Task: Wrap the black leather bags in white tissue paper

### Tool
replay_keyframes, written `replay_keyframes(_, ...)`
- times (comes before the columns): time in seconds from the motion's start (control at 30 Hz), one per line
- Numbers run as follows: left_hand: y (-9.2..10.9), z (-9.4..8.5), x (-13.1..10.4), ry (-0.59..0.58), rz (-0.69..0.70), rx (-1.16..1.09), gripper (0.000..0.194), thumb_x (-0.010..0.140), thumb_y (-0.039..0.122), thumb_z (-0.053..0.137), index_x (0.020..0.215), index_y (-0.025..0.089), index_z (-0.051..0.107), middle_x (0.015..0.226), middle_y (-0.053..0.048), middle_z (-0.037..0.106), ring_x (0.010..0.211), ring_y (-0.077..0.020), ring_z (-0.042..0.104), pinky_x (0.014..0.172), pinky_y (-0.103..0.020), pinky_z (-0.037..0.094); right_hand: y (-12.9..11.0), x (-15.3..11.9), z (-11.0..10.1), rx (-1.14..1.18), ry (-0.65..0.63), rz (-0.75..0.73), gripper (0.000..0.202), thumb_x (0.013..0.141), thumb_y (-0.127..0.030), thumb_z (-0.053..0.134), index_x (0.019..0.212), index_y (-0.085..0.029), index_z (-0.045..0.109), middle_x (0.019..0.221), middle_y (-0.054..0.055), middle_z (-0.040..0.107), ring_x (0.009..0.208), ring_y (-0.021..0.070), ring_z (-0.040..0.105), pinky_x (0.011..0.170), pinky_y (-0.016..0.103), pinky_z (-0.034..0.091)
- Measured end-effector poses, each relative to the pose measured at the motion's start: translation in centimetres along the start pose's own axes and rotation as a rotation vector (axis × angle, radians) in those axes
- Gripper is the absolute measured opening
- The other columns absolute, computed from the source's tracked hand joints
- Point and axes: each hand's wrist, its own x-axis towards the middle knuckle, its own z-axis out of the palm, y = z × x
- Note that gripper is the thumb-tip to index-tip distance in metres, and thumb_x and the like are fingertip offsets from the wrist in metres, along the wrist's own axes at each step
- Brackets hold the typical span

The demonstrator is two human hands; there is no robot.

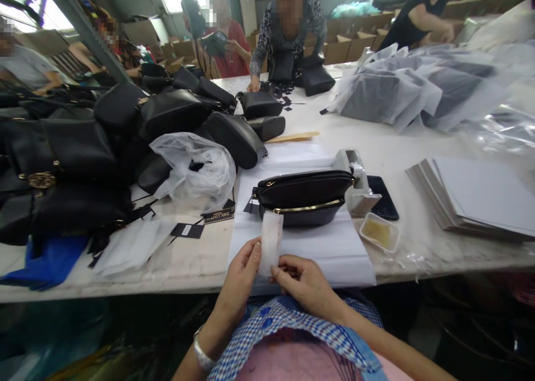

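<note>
The strip [271,242] is narrow, whitish and slightly see-through — flattened, with faint creases. It is held nearly upright between the left hand [240,272], at its left edge, and the right hand [307,283], near its lower right corner — its top end overlapping the black bag [307,197] in view.

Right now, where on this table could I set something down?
The widest bare patch of table lies between the dispenser, card stack and wrapped bags. A smaller one lies between the thin sheets and white paper. The left is crowded with black bags; phone and dish crowd the dispenser.
</note>
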Motion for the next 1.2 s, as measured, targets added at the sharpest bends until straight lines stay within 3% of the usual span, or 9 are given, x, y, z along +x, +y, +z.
replay_keyframes(0.17, -1.2, -0.4, -0.7, -0.047, -0.030, 0.063, 0.035, 0.082, 0.050, 0.064, 0.092, 0.017, 0.064, 0.087, -0.004, 0.071, 0.083, -0.0218, 0.065, 0.079, -0.032, 0.052, -0.5, -0.1, 0.1, -0.070, -0.019, -0.041, 0.025, 0.091, -0.037, 0.059, 0.079, -0.018, 0.069, 0.062, -0.002, 0.061, 0.056, 0.0120, 0.054, 0.052, 0.021, 0.040)
replay_keyframes(0.27, -2.1, -0.6, -0.1, -0.002, -0.044, 0.066, 0.040, 0.080, 0.054, 0.066, 0.094, 0.017, 0.064, 0.091, -0.006, 0.073, 0.085, -0.0225, 0.067, 0.079, -0.032, 0.053, -1.4, -0.5, -2.0, -0.273, 0.039, -0.161, 0.023, 0.092, -0.035, 0.058, 0.081, -0.021, 0.073, 0.069, 0.000, 0.067, 0.061, 0.0150, 0.060, 0.060, 0.024, 0.046)
replay_keyframes(0.4, -3.1, -0.7, 0.5, 0.006, -0.149, -0.070, 0.053, 0.073, 0.059, 0.072, 0.104, 0.017, 0.062, 0.112, -0.011, 0.071, 0.101, -0.0286, 0.069, 0.076, -0.036, 0.058, -3.1, -1.0, -9.8, -0.603, 0.646, -0.352, 0.022, 0.092, -0.039, 0.059, 0.099, -0.024, 0.073, 0.098, 0.006, 0.074, 0.091, 0.0243, 0.067, 0.089, 0.036, 0.050)
replay_keyframes(0.5, -3.2, -0.2, 0.3, 0.015, -0.181, -0.121, 0.054, 0.070, 0.058, 0.076, 0.104, 0.018, 0.062, 0.116, -0.013, 0.071, 0.099, -0.0297, 0.070, 0.068, -0.034, 0.060, -3.6, -0.4, -17.4, -0.830, 0.996, -0.409, 0.034, 0.090, -0.044, 0.058, 0.111, -0.022, 0.071, 0.129, 0.011, 0.063, 0.123, 0.0281, 0.054, 0.110, 0.044, 0.036)
replay_keyframes(0.57, -3.1, 0.2, 0.1, 0.057, -0.151, -0.133, 0.052, 0.071, 0.057, 0.076, 0.102, 0.018, 0.063, 0.113, -0.013, 0.072, 0.096, -0.0288, 0.072, 0.067, -0.033, 0.060, -3.1, 0.8, -21.5, -0.843, 1.061, -0.322, 0.039, 0.085, -0.050, 0.061, 0.105, -0.019, 0.074, 0.142, 0.013, 0.052, 0.134, 0.0312, 0.043, 0.116, 0.046, 0.027)
replay_keyframes(0.67, -2.8, 0.7, -0.1, 0.092, -0.121, -0.138, 0.051, 0.070, 0.057, 0.076, 0.100, 0.018, 0.064, 0.109, -0.013, 0.074, 0.092, -0.0279, 0.073, 0.065, -0.032, 0.061, -1.9, 3.0, -24.7, -0.568, 0.968, -0.145, 0.041, 0.079, -0.056, 0.065, 0.087, -0.017, 0.079, 0.140, 0.016, 0.055, 0.135, 0.0342, 0.042, 0.116, 0.047, 0.025)
replay_keyframes(0.83, -2.4, 0.7, 0.0, 0.114, -0.112, -0.131, 0.052, 0.067, 0.058, 0.077, 0.097, 0.017, 0.064, 0.106, -0.013, 0.075, 0.091, -0.0299, 0.073, 0.065, -0.033, 0.061, -1.5, 4.4, -24.0, -0.308, 0.905, -0.176, 0.042, 0.073, -0.057, 0.072, 0.086, -0.018, 0.079, 0.135, 0.014, 0.059, 0.124, 0.0314, 0.056, 0.106, 0.043, 0.040)
replay_keyframes(1.0, -2.5, 0.7, 0.1, 0.127, -0.130, -0.167, 0.053, 0.065, 0.058, 0.079, 0.095, 0.017, 0.065, 0.102, -0.012, 0.075, 0.089, -0.0296, 0.074, 0.068, -0.034, 0.062, -2.8, 1.5, -21.0, -0.196, 1.011, -0.361, 0.031, 0.074, -0.048, 0.078, 0.089, -0.021, 0.079, 0.132, 0.008, 0.062, 0.121, 0.0278, 0.057, 0.108, 0.039, 0.041)
replay_keyframes(1.2, -3.0, 0.7, 0.3, 0.133, -0.128, -0.211, 0.053, 0.064, 0.056, 0.081, 0.095, 0.016, 0.065, 0.098, -0.010, 0.076, 0.085, -0.0266, 0.074, 0.070, -0.033, 0.062, -0.8, -1.1, -19.4, 0.125, 0.929, -0.125, 0.040, 0.069, -0.051, 0.081, 0.089, -0.017, 0.078, 0.091, 0.009, 0.075, 0.085, 0.0219, 0.069, 0.077, 0.032, 0.057)
